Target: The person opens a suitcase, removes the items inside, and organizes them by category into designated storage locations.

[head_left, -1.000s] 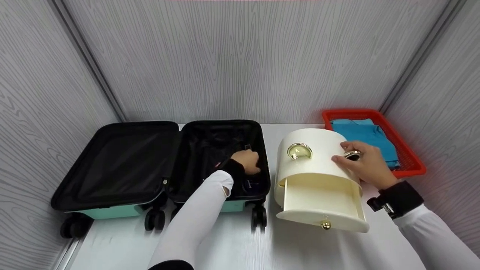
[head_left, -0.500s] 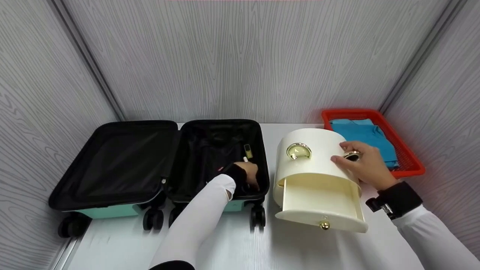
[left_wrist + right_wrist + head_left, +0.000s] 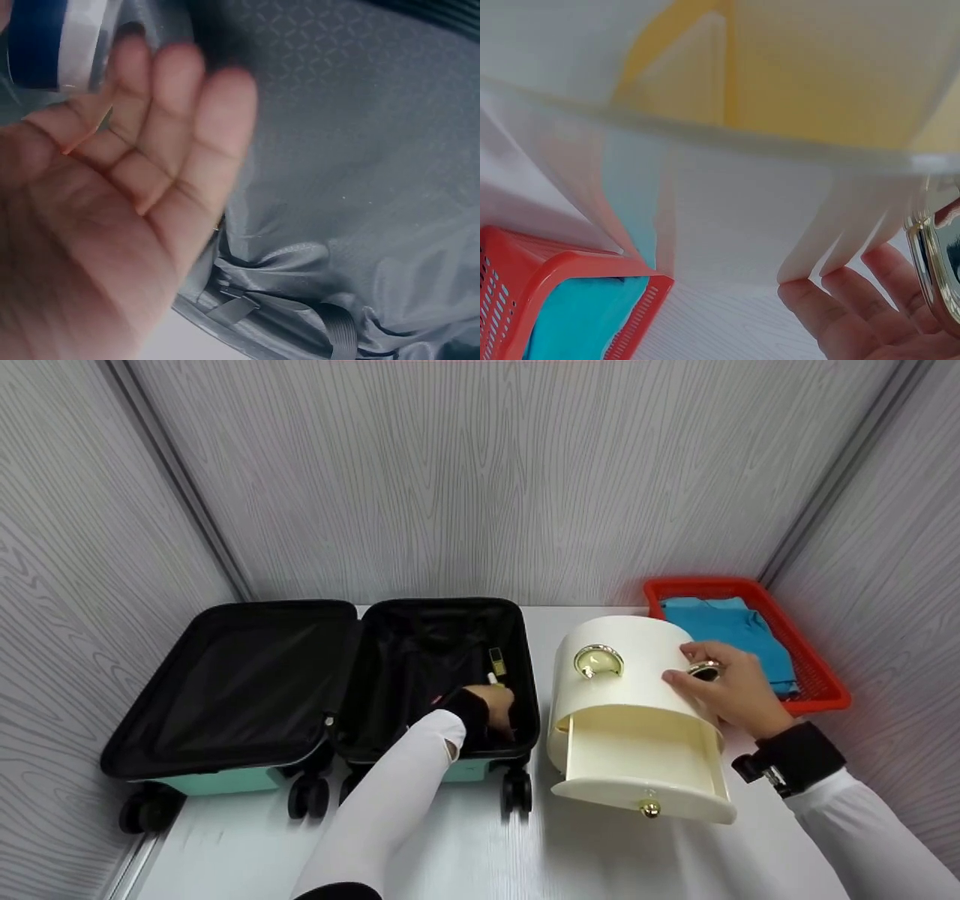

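Observation:
My left hand (image 3: 491, 706) reaches down inside the open black-lined suitcase (image 3: 450, 610). In the left wrist view its bent fingers (image 3: 225, 112) lie behind a round container with a dark blue band (image 3: 37, 45), and the thumb shows at the upper left edge; most of the container is out of frame. My right hand (image 3: 724, 686) rests on the cream drawer box (image 3: 637, 630), thumb and forefinger spread on either side of a gold ring handle (image 3: 705, 669). In the right wrist view its fairly straight fingertips (image 3: 802, 292) touch the box's glossy wall.
A white-tipped item (image 3: 492, 679) and a small dark-and-gold case (image 3: 497, 661) lie in the suitcase beside the left hand. The box's drawer (image 3: 645, 754) stands pulled out, with a gold knob (image 3: 650, 808). Behind is a red basket (image 3: 821, 682) with folded blue cloth (image 3: 735, 637).
My left hand has gone lower in the suitcase, toward its front right, onto the dark container and off the small case, uncovering the case and white-tipped item. My right hand has kept its place.

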Action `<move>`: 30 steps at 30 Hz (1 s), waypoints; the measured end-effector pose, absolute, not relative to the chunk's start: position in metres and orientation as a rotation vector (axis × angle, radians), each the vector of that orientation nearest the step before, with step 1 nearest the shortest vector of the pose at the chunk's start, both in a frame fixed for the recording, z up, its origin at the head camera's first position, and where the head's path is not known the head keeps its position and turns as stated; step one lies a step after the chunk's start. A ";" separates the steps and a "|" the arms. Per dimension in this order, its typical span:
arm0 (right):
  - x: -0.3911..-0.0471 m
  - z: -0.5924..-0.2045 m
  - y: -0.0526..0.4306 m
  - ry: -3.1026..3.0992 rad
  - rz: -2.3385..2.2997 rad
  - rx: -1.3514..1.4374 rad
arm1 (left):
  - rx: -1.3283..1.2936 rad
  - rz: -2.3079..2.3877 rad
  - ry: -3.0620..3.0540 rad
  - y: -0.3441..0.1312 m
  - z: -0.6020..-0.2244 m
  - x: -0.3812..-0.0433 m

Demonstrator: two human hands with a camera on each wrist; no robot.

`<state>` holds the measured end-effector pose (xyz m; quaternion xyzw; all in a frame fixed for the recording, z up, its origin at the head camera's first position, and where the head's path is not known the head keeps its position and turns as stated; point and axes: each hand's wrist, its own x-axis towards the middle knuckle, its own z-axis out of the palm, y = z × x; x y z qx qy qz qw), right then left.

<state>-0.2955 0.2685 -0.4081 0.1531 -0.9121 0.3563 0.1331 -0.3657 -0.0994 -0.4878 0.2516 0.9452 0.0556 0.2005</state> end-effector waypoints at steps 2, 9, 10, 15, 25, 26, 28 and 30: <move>-0.296 -0.409 0.269 -2.649 1.034 0.441 | 0.722 0.176 2.657 -0.098 -0.487 -0.366; -0.296 -0.410 0.269 -2.657 1.045 0.436 | 0.716 0.326 2.784 -0.104 -0.475 -0.366; -0.296 -0.410 0.268 -2.658 1.045 0.436 | 0.708 0.350 2.808 -0.107 -0.471 -0.366; -0.299 -0.410 0.266 -2.661 1.039 0.449 | 0.674 0.486 2.920 -0.120 -0.441 -0.367; -0.299 -0.407 0.264 -2.632 1.026 0.459 | 0.836 0.857 2.974 -0.108 -0.369 -0.328; -0.299 -0.407 0.264 -2.632 1.027 0.458 | 0.876 0.886 2.960 -0.103 -0.363 -0.322; -0.299 -0.407 0.264 -2.633 1.026 0.454 | 0.964 0.926 2.928 -0.094 -0.355 -0.309; -0.298 -0.407 0.264 -2.643 1.024 0.449 | 1.058 0.933 2.881 -0.084 -0.351 -0.297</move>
